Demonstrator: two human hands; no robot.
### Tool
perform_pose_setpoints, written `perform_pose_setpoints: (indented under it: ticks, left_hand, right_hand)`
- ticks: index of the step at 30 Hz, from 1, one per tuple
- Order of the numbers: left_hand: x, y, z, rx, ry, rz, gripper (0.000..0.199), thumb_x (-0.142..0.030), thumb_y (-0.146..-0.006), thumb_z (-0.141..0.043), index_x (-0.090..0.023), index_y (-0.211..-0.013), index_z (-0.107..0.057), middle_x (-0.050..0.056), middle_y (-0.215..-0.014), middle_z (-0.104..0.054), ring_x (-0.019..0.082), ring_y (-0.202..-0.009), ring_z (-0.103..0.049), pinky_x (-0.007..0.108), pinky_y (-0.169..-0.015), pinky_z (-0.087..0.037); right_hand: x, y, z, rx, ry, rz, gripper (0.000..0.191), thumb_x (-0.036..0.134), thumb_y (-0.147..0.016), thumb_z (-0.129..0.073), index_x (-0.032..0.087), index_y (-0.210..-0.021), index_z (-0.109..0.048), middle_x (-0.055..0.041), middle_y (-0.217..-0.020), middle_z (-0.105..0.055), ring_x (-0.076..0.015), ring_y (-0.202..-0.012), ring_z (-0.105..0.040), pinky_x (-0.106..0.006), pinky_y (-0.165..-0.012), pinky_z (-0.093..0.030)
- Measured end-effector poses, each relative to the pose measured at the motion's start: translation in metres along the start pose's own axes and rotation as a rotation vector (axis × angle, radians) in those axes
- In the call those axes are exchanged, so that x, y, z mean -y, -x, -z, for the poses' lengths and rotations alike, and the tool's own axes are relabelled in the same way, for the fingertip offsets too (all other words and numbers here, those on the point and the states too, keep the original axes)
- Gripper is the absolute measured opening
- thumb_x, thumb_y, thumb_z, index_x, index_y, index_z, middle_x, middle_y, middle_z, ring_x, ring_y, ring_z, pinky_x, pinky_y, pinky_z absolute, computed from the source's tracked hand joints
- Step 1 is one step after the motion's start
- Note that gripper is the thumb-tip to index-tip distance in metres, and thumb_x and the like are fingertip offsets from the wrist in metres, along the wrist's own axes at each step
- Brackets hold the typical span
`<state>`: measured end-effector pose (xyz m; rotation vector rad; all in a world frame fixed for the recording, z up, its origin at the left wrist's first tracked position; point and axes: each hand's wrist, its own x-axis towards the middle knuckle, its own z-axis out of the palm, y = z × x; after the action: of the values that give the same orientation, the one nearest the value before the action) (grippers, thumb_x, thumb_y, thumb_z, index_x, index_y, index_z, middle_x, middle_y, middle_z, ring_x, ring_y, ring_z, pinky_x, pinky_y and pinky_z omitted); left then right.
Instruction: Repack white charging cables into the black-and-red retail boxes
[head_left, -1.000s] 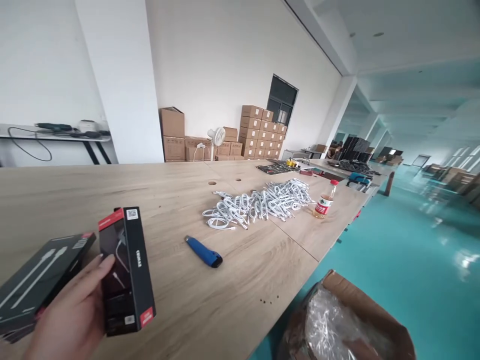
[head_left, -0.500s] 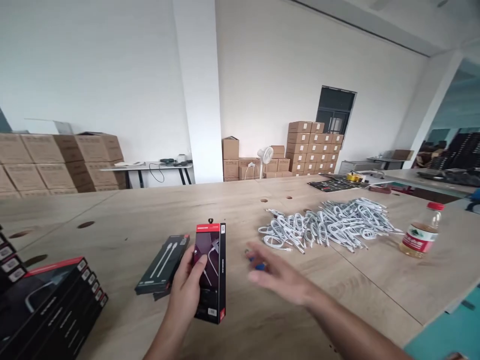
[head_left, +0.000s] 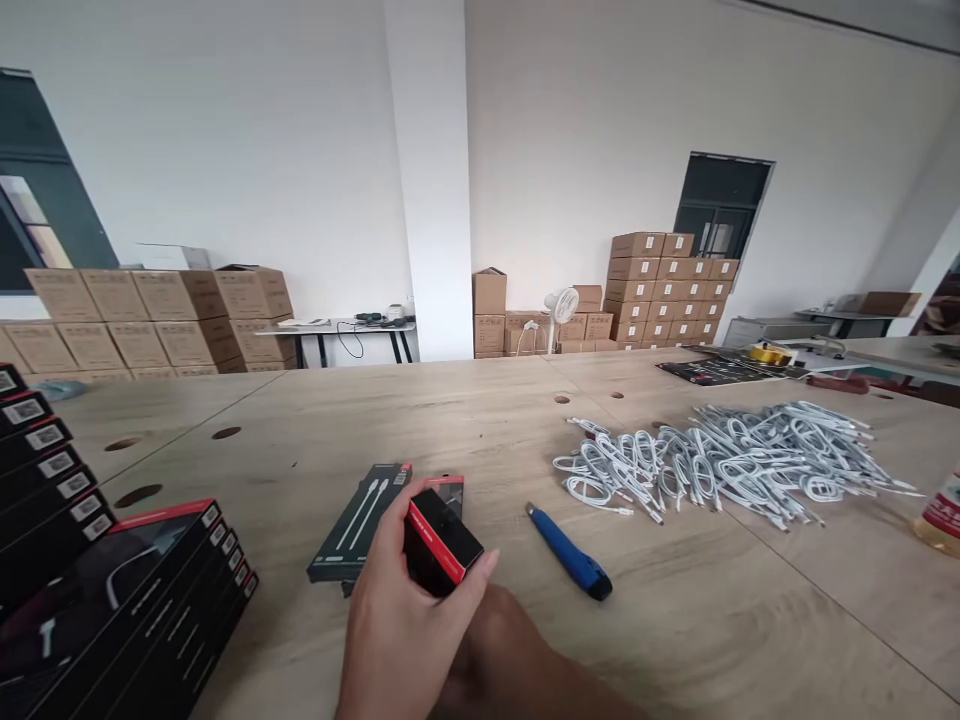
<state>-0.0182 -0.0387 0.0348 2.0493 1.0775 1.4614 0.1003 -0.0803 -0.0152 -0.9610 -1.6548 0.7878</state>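
Note:
My left hand (head_left: pixel 409 610) is wrapped round a black box with a red edge (head_left: pixel 442 540), whose narrow end faces me. Behind and below it is my right hand (head_left: pixel 499 630), its fingers hidden by the left hand and the box. A dark box picturing two white cables (head_left: pixel 360 520) lies on the table just left of the held box, on top of another. To the right lies a blue utility knife (head_left: pixel 570 552), touched by neither hand.
Black and red boxes (head_left: pixel 172 600) are stacked at the near left. A pile of coiled white cables (head_left: pixel 720 465) covers part of the table's right side, with a bottle (head_left: pixel 943 515) at the far right edge. Round holes pierce the wooden table (head_left: pixel 360 400).
The held box has been tipped so its end faces me. My right hand has come from the right to behind the left, and the knife now lies in plain view. The view has turned left.

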Motion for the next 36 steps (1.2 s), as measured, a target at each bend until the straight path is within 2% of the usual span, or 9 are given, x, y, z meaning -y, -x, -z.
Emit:
perform_pose_setpoints:
  ticks: [2, 4, 6, 9, 15, 19, 24, 32, 36]
  left_hand:
    - [0.000, -0.003, 0.007, 0.029, -0.082, 0.024, 0.070, -0.046, -0.074, -0.078, -0.033, -0.137, -0.051, 0.007, -0.137, -0.064, 0.033, -0.124, -0.063, 0.050, -0.103, -0.052]
    - [0.002, -0.005, 0.011, 0.052, -0.186, 0.011, 0.068, -0.046, -0.070, -0.079, -0.032, -0.132, -0.054, 0.007, -0.132, -0.067, 0.034, -0.118, -0.066, 0.049, -0.097, -0.055]
    - [0.006, -0.006, 0.011, 0.067, -0.286, -0.057, 0.067, -0.045, -0.068, -0.079, -0.030, -0.130, -0.056, 0.008, -0.128, -0.069, 0.035, -0.113, -0.067, 0.048, -0.092, -0.056]
    - [0.014, -0.005, 0.003, 0.091, -0.407, -0.218, 0.064, -0.042, -0.069, -0.078, -0.026, -0.127, -0.056, 0.010, -0.122, -0.071, 0.035, -0.109, -0.068, 0.047, -0.090, -0.054]
    - [0.025, 0.000, -0.012, 0.269, -0.509, -0.539, 0.067, -0.011, -0.069, -0.066, -0.023, -0.132, -0.048, 0.009, -0.124, -0.070, 0.029, -0.113, -0.066, 0.044, -0.097, -0.047]
    - [0.018, 0.000, -0.012, 0.368, -0.519, -0.558, 0.064, -0.004, -0.068, -0.059, -0.024, -0.128, -0.052, 0.008, -0.122, -0.071, 0.028, -0.114, -0.066, 0.047, -0.104, -0.040]
    - [0.011, 0.001, -0.014, 0.392, -0.481, -0.563, 0.065, 0.000, -0.067, -0.053, -0.026, -0.127, -0.054, 0.006, -0.118, -0.073, 0.028, -0.118, -0.065, 0.055, -0.119, -0.018]
    - [0.015, 0.005, -0.020, 0.379, -0.509, -0.602, 0.076, 0.001, -0.066, -0.050, -0.026, -0.137, -0.049, 0.008, -0.129, -0.070, 0.028, -0.121, -0.064, 0.058, -0.123, -0.006]
    - [0.017, 0.004, -0.023, 0.358, -0.543, -0.622, 0.074, -0.003, -0.067, -0.054, -0.024, -0.138, -0.046, 0.009, -0.133, -0.068, 0.028, -0.125, -0.061, 0.053, -0.124, -0.008]
  right_hand:
    - [-0.002, 0.001, 0.006, 0.044, -0.097, -0.007, 0.046, 0.028, -0.074, -0.072, 0.029, -0.120, -0.069, -0.0045, -0.119, -0.072, -0.0292, -0.112, -0.065, -0.039, -0.097, -0.050]
    - [-0.008, 0.001, 0.015, 0.026, -0.223, -0.069, 0.030, 0.031, -0.080, -0.068, 0.026, -0.109, -0.074, -0.0030, -0.105, -0.075, -0.0251, -0.099, -0.068, -0.037, -0.090, -0.052]
    - [-0.014, 0.000, 0.026, -0.063, -0.395, -0.169, 0.024, 0.033, -0.082, -0.066, 0.022, -0.101, -0.076, -0.0025, -0.093, -0.075, -0.0210, -0.087, -0.068, -0.034, -0.084, -0.051]
    - [-0.017, -0.002, 0.041, -0.155, -0.570, -0.247, 0.032, 0.038, -0.079, -0.073, 0.021, -0.107, -0.076, -0.0035, -0.094, -0.075, -0.0191, -0.082, -0.067, -0.033, -0.080, -0.050]
    - [-0.005, -0.007, 0.054, -0.064, -0.504, -0.164, 0.030, 0.040, -0.078, -0.078, 0.020, -0.102, -0.075, -0.0031, -0.094, -0.075, -0.0207, -0.093, -0.068, -0.035, -0.090, -0.049]
    - [-0.005, -0.006, 0.057, -0.024, -0.479, -0.191, 0.025, 0.031, -0.076, -0.075, 0.019, -0.097, -0.075, -0.0011, -0.091, -0.073, -0.0198, -0.094, -0.067, -0.032, -0.085, -0.050]
    - [-0.008, -0.005, 0.058, 0.040, -0.494, -0.264, 0.024, 0.022, -0.074, -0.067, 0.019, -0.096, -0.075, 0.0010, -0.088, -0.072, -0.0170, -0.088, -0.066, -0.026, -0.077, -0.049]
    - [-0.011, -0.009, 0.050, -0.078, -0.474, -0.152, 0.020, 0.011, -0.065, -0.058, 0.019, -0.078, -0.070, 0.0043, -0.077, -0.068, -0.0150, -0.077, -0.063, -0.026, -0.078, -0.048]
    - [-0.012, -0.009, 0.050, -0.140, -0.406, -0.200, 0.019, 0.011, -0.064, -0.057, 0.020, -0.077, -0.068, 0.0044, -0.074, -0.067, -0.0158, -0.075, -0.062, -0.026, -0.074, -0.048]
